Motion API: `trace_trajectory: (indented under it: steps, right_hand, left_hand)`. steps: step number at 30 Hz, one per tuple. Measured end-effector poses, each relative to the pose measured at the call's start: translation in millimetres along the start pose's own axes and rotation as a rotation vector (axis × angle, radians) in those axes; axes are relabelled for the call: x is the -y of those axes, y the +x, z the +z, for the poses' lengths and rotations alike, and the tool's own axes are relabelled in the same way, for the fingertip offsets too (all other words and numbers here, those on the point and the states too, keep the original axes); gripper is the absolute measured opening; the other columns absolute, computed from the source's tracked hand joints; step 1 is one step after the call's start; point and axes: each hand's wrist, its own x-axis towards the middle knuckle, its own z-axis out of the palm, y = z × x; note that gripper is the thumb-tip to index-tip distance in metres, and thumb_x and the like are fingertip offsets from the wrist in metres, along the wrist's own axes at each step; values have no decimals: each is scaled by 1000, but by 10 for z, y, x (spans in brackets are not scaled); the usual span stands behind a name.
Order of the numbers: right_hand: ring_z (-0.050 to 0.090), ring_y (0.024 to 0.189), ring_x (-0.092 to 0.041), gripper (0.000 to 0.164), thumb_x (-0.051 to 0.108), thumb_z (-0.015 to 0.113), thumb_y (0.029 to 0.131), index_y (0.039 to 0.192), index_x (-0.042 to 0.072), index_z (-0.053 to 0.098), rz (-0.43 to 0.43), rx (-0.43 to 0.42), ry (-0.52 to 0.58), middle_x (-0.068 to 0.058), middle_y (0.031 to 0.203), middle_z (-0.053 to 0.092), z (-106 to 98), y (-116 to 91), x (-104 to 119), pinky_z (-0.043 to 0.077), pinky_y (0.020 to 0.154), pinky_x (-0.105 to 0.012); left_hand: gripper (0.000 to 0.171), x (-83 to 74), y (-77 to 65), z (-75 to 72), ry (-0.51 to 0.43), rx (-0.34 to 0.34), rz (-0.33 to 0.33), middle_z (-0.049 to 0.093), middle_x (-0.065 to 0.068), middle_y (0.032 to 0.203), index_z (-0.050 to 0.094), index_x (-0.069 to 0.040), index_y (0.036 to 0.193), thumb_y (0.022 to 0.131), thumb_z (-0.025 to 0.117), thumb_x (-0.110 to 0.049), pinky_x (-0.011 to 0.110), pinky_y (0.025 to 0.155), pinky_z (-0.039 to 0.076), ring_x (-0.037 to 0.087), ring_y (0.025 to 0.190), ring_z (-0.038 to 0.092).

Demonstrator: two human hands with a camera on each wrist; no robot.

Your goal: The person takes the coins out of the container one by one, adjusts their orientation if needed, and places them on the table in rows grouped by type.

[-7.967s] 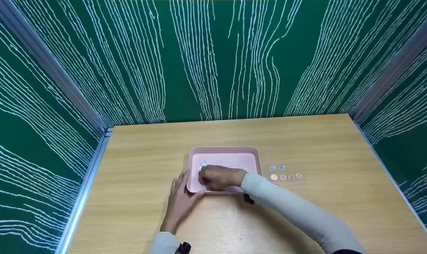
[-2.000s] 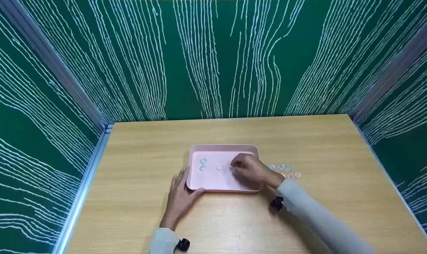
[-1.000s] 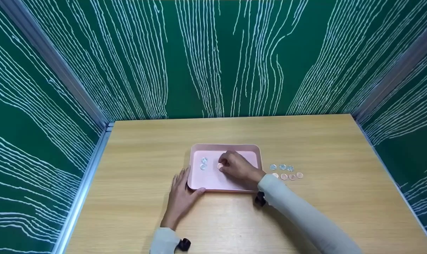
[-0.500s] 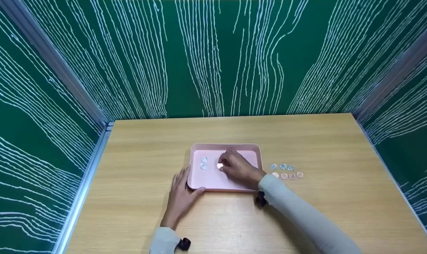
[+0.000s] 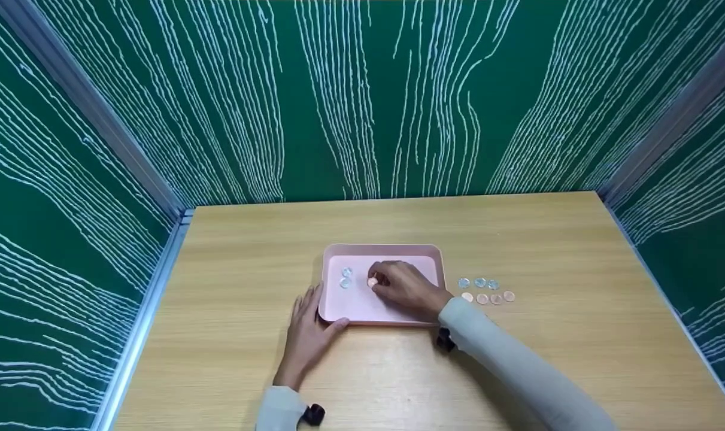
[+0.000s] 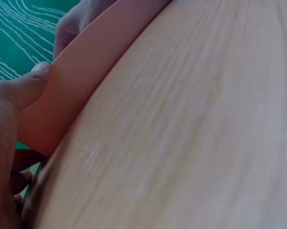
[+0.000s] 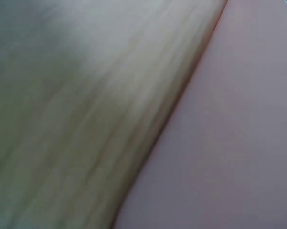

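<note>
A shallow pink tray stands on the wooden table. My left hand rests at its front left corner, fingers straight along the left side and thumb at the front rim. In the left wrist view, that thumb lies against the tray's outer wall. Inside the tray, my right hand pinches a copper-coloured coin between thumb and fingers. Two silvery coins lie close together to its left. The right wrist view holds only the tray wall and table, with the right hand out of sight.
Right of the tray, three silvery coins form a row on the table. Several copper-coloured coins make a second row nearer me, the leftmost close to the right sleeve. Green walls with white lines surround the table.
Eight seconds ago two silvery coins lay right of the tray; now there are three. Since two seconds ago my right hand has moved left inside the tray and taken hold of the copper-coloured coin.
</note>
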Motion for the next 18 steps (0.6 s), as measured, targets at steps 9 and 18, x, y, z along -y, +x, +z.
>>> trace_trajectory:
  steps: [9, 18]
  right_hand:
    - [66, 82, -11, 14, 18, 79, 104, 117, 11, 80, 39, 15, 205, 7, 91, 73, -64, -76, -19, 57, 73, -24]
    - [66, 81, -19, 10, 14, 82, 101, 110, 11, 80, 87, -108, 439, -1, 90, 74, -230, -264, -4, 55, 68, -23]
  left_hand:
    - [105, 18, -3, 13, 1, -7, 18, 40, 32, 170, 41, -9, 170, 89, 88, -57, 69, 133, 22, 57, 160, 28]
    - [104, -5, 1, -14, -15, 0, 11, 37, 30, 172, 39, -11, 172, 91, 86, -57, 65, 136, 16, 52, 163, 27]
